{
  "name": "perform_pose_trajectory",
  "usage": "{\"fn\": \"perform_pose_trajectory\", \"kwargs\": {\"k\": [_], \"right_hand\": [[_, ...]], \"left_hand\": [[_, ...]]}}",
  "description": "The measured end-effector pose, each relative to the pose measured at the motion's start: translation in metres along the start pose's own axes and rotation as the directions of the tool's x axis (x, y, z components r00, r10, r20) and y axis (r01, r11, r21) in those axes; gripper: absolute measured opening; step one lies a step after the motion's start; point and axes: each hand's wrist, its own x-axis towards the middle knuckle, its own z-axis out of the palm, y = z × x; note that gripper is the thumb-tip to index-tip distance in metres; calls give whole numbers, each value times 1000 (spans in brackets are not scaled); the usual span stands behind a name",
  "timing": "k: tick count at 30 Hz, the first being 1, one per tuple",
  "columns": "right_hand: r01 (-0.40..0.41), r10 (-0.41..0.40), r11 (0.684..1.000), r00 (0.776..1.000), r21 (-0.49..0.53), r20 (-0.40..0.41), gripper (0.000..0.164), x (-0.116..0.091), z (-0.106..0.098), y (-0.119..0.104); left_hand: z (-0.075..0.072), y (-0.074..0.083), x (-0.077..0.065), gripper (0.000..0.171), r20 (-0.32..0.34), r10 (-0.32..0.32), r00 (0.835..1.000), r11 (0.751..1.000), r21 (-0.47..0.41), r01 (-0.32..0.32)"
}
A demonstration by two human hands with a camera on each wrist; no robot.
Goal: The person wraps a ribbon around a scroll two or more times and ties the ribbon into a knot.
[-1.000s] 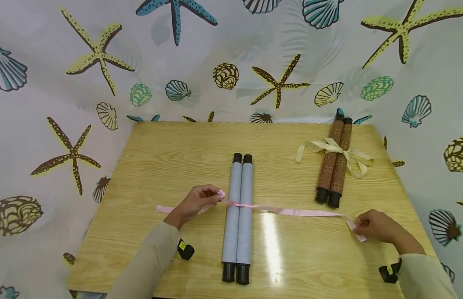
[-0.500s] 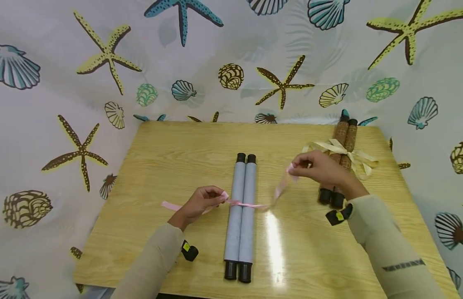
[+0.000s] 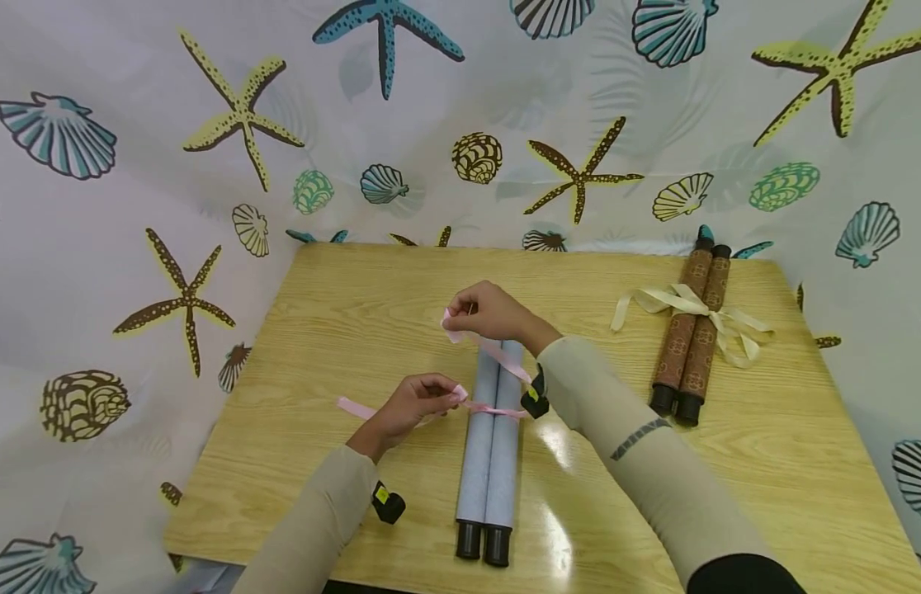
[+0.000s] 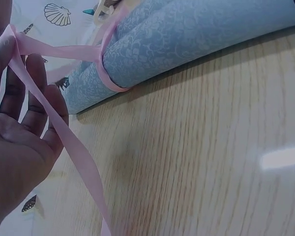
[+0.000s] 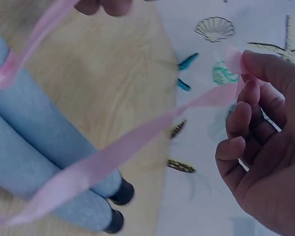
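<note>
Two pale blue rolls with black end caps, a scroll-like pair (image 3: 488, 470), lie side by side on the table, patterned faintly in the left wrist view. Around their middle runs a pink ribbon (image 4: 81, 52). My left hand (image 3: 408, 408) pinches the ribbon just left of the rolls, in a folded loop, and its loose tail trails down to the left. My right hand (image 3: 493, 313) pinches the other ribbon end between thumb and forefinger, raised above the far part of the rolls. From there the ribbon (image 5: 113, 147) slants back across the rolls; my right arm hides their far ends in the head view.
A second pair of rolls, brown and patterned (image 3: 691, 330), lies at the back right, tied with a cream ribbon bow (image 3: 687, 301). The wooden table (image 3: 371, 305) meets a cloth (image 3: 431, 74) printed with shells and starfish behind and at both sides.
My right hand has swept from the far right leftward over the rolls, carrying its ribbon end along. My left hand keeps its pinch in nearly the same place. The head view has shifted slightly.
</note>
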Motion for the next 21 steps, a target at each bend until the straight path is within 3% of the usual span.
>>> {"fn": "perform_pose_trajectory", "kwargs": {"k": [3,6,14,18,21], "right_hand": [[-24,26,999,997,-37,75,19,5,8,1],[-46,54,995,993,-83,101,24,-1,4,5],[-61,61,996,998,-71,-3,18,-59,-22,22],[-71,70,995,997,-70,-24,17,-81,-21,28],[-48,46,996,998,-71,-30,16,-84,-14,27]], "left_hand": [[4,0,2,20,-2,-16,1000,1000,2,16],[7,0,4,20,4,-16,1000,1000,-1,16],[8,6,12,22,-46,79,996,997,-20,-80],[10,11,17,21,-103,62,993,998,-25,-65],[14,13,20,22,-145,49,988,998,-34,-54]]}}
